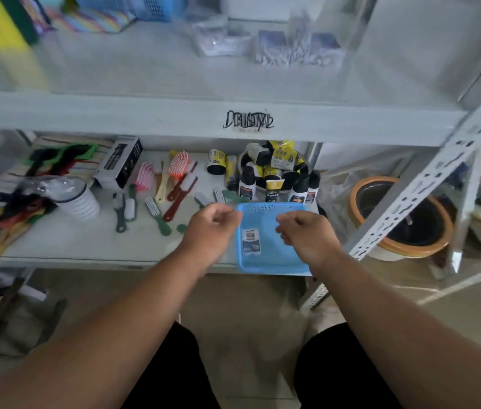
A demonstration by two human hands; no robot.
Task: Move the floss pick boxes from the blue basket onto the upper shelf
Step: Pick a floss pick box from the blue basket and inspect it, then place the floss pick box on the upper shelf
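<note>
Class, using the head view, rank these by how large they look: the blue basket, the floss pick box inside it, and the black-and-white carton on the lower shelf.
1. blue basket
2. black-and-white carton, though it sits farther back
3. floss pick box

— What's the furniture?
— A pale grey metal rack (174, 119) with a slotted upright (428, 178) slanting on the right; a scribbled label (248, 121) sits on its front edge.
— And the floor?
— Dull beige floor (248, 305), dim beneath the rack. A brown-rimmed pot (396, 214) stands on it to the right, beyond the upright.
— The light?
— Soft and even, bluish-grey, brighter higher up, where a yellow post (6, 36) crosses at the left
</note>
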